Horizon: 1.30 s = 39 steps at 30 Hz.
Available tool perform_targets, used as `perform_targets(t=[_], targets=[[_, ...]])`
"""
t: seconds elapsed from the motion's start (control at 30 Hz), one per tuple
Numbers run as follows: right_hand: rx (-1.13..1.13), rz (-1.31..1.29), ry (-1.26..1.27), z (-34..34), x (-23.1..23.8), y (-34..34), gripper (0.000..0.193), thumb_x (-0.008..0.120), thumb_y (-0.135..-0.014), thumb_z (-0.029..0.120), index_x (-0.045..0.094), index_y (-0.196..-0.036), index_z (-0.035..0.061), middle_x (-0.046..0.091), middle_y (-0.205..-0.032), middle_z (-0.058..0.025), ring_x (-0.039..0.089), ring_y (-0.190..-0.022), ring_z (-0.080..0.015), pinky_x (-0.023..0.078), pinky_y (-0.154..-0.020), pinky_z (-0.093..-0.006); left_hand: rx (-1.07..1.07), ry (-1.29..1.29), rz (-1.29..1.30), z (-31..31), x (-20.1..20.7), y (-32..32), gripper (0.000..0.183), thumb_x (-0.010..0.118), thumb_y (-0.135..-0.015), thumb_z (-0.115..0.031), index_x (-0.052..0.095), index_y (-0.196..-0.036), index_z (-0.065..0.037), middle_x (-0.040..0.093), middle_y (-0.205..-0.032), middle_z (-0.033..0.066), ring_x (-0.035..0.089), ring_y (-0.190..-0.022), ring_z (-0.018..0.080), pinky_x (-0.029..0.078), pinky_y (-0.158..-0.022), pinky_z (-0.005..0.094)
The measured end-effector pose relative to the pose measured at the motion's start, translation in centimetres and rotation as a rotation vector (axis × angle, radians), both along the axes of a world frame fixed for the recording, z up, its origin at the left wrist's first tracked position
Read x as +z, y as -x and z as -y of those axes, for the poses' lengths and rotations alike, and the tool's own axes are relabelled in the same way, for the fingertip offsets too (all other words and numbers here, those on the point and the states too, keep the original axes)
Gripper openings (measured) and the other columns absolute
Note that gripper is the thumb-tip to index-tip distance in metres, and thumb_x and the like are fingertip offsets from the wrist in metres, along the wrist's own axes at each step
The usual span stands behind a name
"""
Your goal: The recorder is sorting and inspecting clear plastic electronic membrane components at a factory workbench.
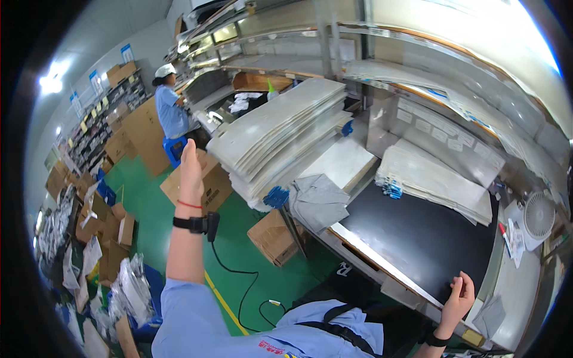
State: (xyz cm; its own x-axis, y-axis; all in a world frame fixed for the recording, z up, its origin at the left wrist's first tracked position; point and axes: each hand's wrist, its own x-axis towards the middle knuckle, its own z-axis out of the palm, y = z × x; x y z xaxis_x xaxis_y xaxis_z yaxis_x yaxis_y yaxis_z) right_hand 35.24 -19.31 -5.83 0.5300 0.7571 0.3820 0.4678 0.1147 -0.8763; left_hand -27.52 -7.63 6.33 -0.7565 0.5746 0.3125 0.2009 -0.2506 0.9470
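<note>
My left arm is stretched out over the floor on the left, and my left hand [190, 173] is seen edge-on with its fingers straight and nothing visible in it. A black strap with a cabled box [197, 225] circles that wrist. At the near right, my right hand [458, 301] hovers by the front edge of the black mat [412, 238], fingers loosely bent and apart, holding nothing I can see. A stack of pale flat sheets [433, 179] with blue ends lies on the mat. Left of it rises a taller pile of similar sheets [280, 128].
Grey cloths [319, 200] hang over the table edge. A small white fan [537, 215], a red marker [502, 228] and a grey cloth [490, 316] are at the right. Cardboard boxes [274, 237] stand on the green floor. Another person [171, 110] sits at the far bench.
</note>
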Motion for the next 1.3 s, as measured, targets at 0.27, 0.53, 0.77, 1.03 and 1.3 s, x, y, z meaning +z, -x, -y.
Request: perform_targets(t=[0.27, 0.53, 0.77, 1.03, 1.3], targets=[[0.013, 0.093, 0.056, -0.8, -1.4, -0.7, 0.024, 0.054, -0.096, 0.016, 0.062, -0.109, -0.0018, 0.062, -0.091, -0.0062, 0.057, -0.080, -0.0105, 0.047, -0.070, -0.0235, -0.417, 0.030, 1.028, -8.0, -18.3, 9.1, 0.109, 0.041, -0.085, -0.073, 0.006, -0.146, 0.010, 0.015, -0.155, 0.0221, 0.026, -0.140, 0.0334, 0.020, -0.114, 0.0465], [-0.005, 0.208, 0.101, -1.6, -2.5, -2.0, 0.023, 0.054, -0.096, 0.016, 0.062, -0.110, -0.0009, 0.062, -0.092, -0.0036, 0.057, -0.083, -0.0092, 0.044, -0.070, -0.0224, -0.435, -0.113, 0.797, -12.1, -13.6, 6.5, 0.051, 0.056, -0.092, -0.036, 0.053, -0.123, 0.004, 0.062, -0.114, 0.0162, 0.061, -0.103, 0.0262, 0.049, -0.089, 0.0439], [-0.028, 0.282, 0.073, -2.0, -3.0, -1.9, 0.023, 0.054, -0.096, 0.014, 0.061, -0.110, -0.0026, 0.063, -0.095, -0.0057, 0.059, -0.086, -0.0117, 0.047, -0.077, -0.0239, -0.469, -0.031, 0.736, -14.4, -13.6, 10.2, 0.024, 0.054, -0.090, -0.015, 0.059, -0.106, 0.002, 0.065, -0.093, 0.0118, 0.064, -0.077, 0.0255, 0.055, -0.066, 0.0396], [-0.048, 0.323, 0.080, -1.9, -1.9, -0.2, 0.023, 0.054, -0.096, 0.014, 0.061, -0.108, -0.0045, 0.063, -0.094, -0.0072, 0.060, -0.084, -0.0126, 0.048, -0.078, -0.0248, -0.626, -0.213, 0.859, -11.6, -9.5, 7.6, 0.029, 0.053, -0.094, -0.022, 0.060, -0.113, -0.002, 0.066, -0.108, 0.0100, 0.063, -0.098, 0.0210, 0.050, -0.090, 0.0374], [-0.182, 0.410, 0.276, -0.9, 2.4, 4.7, 0.033, 0.059, -0.092, 0.022, 0.065, -0.110, -0.0036, 0.066, -0.110, -0.0209, 0.063, -0.101, -0.0315, 0.048, -0.090, -0.0364, -0.681, 0.039, 0.652, -12.4, -10.4, 10.3, 0.025, 0.048, -0.095, -0.016, 0.060, -0.114, -0.004, 0.066, -0.108, 0.0097, 0.065, -0.095, 0.0211, 0.054, -0.085, 0.0386]])
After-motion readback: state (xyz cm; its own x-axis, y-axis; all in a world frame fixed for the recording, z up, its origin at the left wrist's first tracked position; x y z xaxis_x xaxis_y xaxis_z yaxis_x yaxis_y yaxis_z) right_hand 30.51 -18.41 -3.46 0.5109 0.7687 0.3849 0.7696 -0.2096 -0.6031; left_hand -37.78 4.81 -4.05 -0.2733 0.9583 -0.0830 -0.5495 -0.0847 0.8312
